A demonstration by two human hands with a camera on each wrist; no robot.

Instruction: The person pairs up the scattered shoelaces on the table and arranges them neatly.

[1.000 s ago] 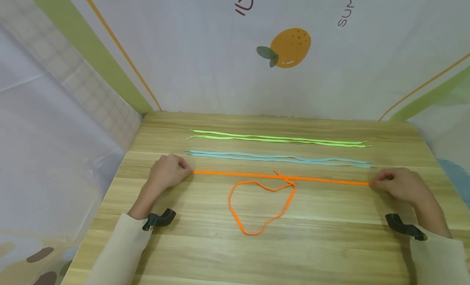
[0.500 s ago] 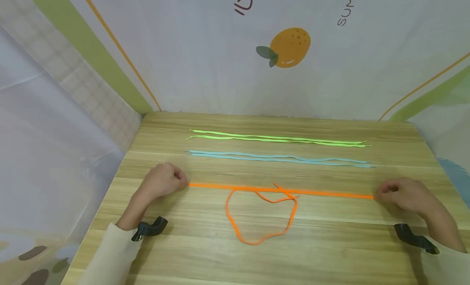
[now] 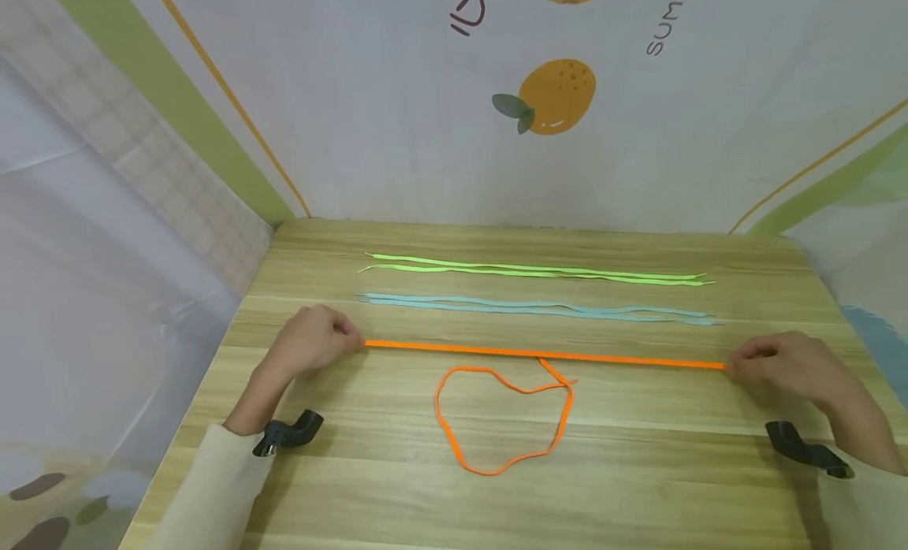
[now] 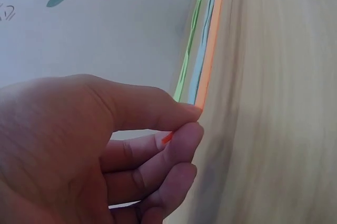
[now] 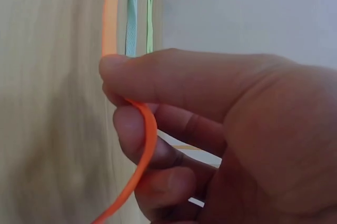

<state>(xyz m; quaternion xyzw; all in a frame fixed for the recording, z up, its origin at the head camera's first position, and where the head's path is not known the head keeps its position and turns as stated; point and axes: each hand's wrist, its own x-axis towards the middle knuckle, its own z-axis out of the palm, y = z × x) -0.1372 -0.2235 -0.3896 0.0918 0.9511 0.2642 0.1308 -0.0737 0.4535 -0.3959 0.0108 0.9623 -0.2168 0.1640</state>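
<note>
An orange shoelace runs straight and taut between the two hands, close over the wooden table. The left hand pinches its left end between thumb and forefinger; a small orange tip shows below the thumb in the left wrist view. The right hand pinches the other side, and in the right wrist view a loose orange tail hangs past the fingers. A second orange shoelace lies in a rough loop on the near side, its top overlapped by the taut one.
Two light blue shoelaces lie side by side beyond the taut lace. Farther back is a pair of green shoelaces. A white cloth printed with oranges stands behind the wooden table.
Both hands first brought the taut orange shoelace nearer the body and slightly wider apart, then shifted it a little back away. The looped shoelace slid slightly nearer.
</note>
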